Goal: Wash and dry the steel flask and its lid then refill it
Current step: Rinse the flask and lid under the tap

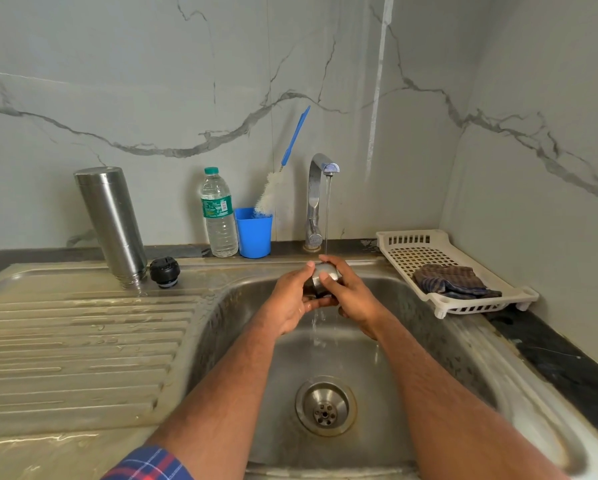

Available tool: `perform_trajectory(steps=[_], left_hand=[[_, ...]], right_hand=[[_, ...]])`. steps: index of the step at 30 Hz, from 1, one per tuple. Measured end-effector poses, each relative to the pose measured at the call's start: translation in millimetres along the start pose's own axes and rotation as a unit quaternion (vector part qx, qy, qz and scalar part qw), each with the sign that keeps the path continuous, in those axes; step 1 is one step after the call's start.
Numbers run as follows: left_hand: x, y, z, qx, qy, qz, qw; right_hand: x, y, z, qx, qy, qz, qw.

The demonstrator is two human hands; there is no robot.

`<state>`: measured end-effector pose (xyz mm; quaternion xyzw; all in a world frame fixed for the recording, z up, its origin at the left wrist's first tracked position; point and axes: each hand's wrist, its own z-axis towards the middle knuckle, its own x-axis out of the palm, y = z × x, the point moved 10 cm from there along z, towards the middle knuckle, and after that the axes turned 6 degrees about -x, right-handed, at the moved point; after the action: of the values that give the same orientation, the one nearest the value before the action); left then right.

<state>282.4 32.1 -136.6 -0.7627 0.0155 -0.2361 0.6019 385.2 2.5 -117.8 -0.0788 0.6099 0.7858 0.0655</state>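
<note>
— Forearms come in from the bottom edge, a checked sleeve (148, 462) on the left one. What are the hands doing?

— Both wrap a small steel cup-lid (325, 277) over the sink (439, 344). The left hand (292, 301) curls round its near side, and the right hand (347, 296) grips the far side with a thumb across the top. They hold it right under the tap (320, 199) so the thin stream lands on it and runs off into the basin.

— Rinsing, then?

— That is my reading; water falls from beneath the hands toward the drain (325, 407).

— Where is the flask?

— The steel flask (112, 223) stands mouth-down on the ribbed drainboard (75, 341) to the left, probably so it drains. Its black stopper (164, 272) sits just beside it, well apart from the hands.

— And the rest?

— A plastic water bottle (218, 213) and a blue cup (254, 232) holding a bottle brush (276, 181) stand behind the sink, handy for scrubbing and likely refilling. On the right a white rack (411, 242) holds a dark cloth (453, 278), presumably for drying.
</note>
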Motion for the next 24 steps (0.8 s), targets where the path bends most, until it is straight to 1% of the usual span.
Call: perform_trajectory(steps=[3,6,9,11,13,15,17,20,22,24], left_hand=[[3,-4,2,0.031,0.0,0.021,0.999],[4,-10,4,0.076,0.009,0.054,0.996],[1,-8,6,0.092,0.004,0.071,0.993],[1,-7,5,0.08,-0.003,0.045,0.996],[6,-6,4,0.049,0.003,-0.019,0.999],[10,-3,1,0.01,0.007,-0.072,0.997],[11,2,-1,-0.03,0.01,-0.099,0.995],[8,8,-1,-0.057,0.01,-0.08,0.995],[7,10,1,-0.053,0.011,-0.039,0.998],[9,10,3,-0.036,0.017,-0.008,0.999]], right_hand=[[0,0,4,0.006,-0.02,0.003,1.0],[-2,-9,9,0.036,-0.04,-0.01,0.998],[-8,-18,13,0.074,-0.067,-0.043,0.994],[-10,-21,14,0.074,-0.076,-0.058,0.993],[-12,-18,16,0.046,-0.077,-0.05,0.995],[-10,-12,16,0.014,-0.06,-0.003,0.998],[-9,-8,12,0.011,-0.04,0.036,0.998],[-8,-6,7,0.025,-0.016,0.08,0.996],[-10,-7,6,0.03,-0.02,0.109,0.993],[-11,-11,9,0.041,-0.033,0.115,0.992]])
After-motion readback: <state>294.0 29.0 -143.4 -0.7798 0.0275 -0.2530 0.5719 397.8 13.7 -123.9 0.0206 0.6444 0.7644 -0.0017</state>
